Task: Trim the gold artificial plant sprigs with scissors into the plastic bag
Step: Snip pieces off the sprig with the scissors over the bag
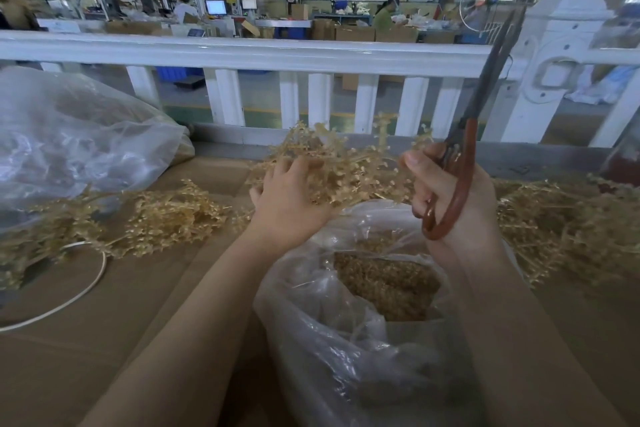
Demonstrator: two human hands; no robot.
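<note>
My left hand (289, 199) grips a bunch of gold artificial sprigs (341, 163) held above the open clear plastic bag (311, 305), which lies in front of me with gold trimmings (388, 282) inside. My right hand (450, 194) holds red-handled scissors (460, 163) with fingers through the loops; the dark blades point up and away, closed together, to the right of the bunch. More gold sprigs lie in a pile at the left (138, 222) and a pile at the right (568, 229) on the brown cardboard tabletop (104, 340).
A large clear bag (79, 142) of material sits at the back left. A white cord loop (69, 302) lies on the cardboard at left. A white railing (277, 52) runs across behind the table, with a workshop and people beyond.
</note>
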